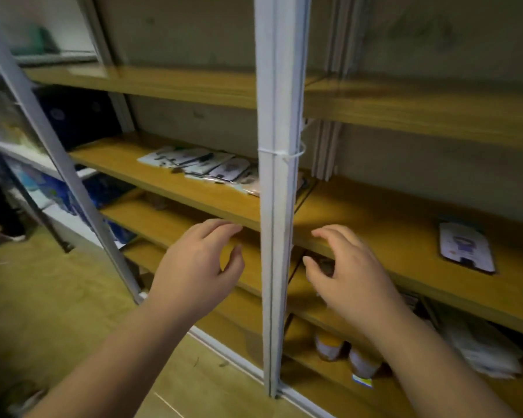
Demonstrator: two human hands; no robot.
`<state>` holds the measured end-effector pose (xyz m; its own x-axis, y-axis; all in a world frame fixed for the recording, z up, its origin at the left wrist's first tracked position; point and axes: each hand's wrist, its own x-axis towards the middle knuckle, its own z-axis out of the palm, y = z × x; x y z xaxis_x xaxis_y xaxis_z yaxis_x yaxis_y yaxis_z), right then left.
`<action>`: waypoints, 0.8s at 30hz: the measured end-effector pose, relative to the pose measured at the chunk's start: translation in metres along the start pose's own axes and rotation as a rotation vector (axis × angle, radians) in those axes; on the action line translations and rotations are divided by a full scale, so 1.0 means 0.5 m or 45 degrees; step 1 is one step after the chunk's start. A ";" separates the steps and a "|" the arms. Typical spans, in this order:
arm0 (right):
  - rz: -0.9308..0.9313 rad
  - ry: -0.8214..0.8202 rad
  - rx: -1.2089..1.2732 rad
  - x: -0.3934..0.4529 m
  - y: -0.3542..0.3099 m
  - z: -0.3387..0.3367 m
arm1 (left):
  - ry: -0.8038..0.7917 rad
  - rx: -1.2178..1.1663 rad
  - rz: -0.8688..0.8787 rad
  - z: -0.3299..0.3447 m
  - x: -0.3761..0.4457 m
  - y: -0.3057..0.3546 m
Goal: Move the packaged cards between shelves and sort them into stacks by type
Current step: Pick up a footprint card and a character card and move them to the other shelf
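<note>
Progress: judged early to middling; a fanned row of flat plastic-wrapped card packs [200,167] lies spread on the middle yellow-wood shelf board [151,182], left of the white metal upright post [274,188], overlapping loosely and not squared into stacks; their types are too blurred to tell
Set apart: one lone white packaged card with a dark printed figure [465,247] lies flat on the same level right of the post, well apart from the row; perhaps the start of a stack of its own
Left to do: by my reading, most of the sorting; the row has yet to be split by type
Left hand [194,267]: empty; fingers loosely curved and spread, tips near the shelf's front edge, below the row
Right hand [349,273]: empty; fingers relaxed and bent, hovering at the shelf edge right of the post
In the way: the post stands between the two hands and hides the row's right end; a white cable tie [293,153] wraps it
Around: two orange-lidded jars [344,352] and a pale heap of wrapped packets [483,351] on the lower boards; blue printed boxes [58,191] on the white rack to the left
</note>
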<state>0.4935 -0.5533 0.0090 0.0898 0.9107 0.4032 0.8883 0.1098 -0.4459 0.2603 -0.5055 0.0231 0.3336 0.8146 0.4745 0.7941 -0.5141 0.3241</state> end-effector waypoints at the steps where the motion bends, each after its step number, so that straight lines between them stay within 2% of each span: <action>1: -0.014 -0.013 -0.002 0.011 -0.033 0.023 | -0.005 0.015 -0.021 -0.014 0.000 -0.041; 10: -0.062 -0.117 -0.022 0.107 -0.247 0.198 | -0.032 0.024 -0.115 -0.086 0.017 -0.338; 18: -0.070 -0.150 -0.041 0.237 -0.280 0.322 | -0.040 -0.043 -0.241 -0.057 0.095 -0.502; 24: -0.084 -0.117 -0.007 0.396 -0.305 0.418 | -0.055 0.049 -0.295 -0.053 0.205 -0.612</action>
<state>0.2816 -0.3066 -0.0103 -0.0106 0.9342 0.3565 0.8936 0.1689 -0.4159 0.0381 -0.2719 -0.0057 0.1612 0.9207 0.3555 0.8704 -0.3024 0.3885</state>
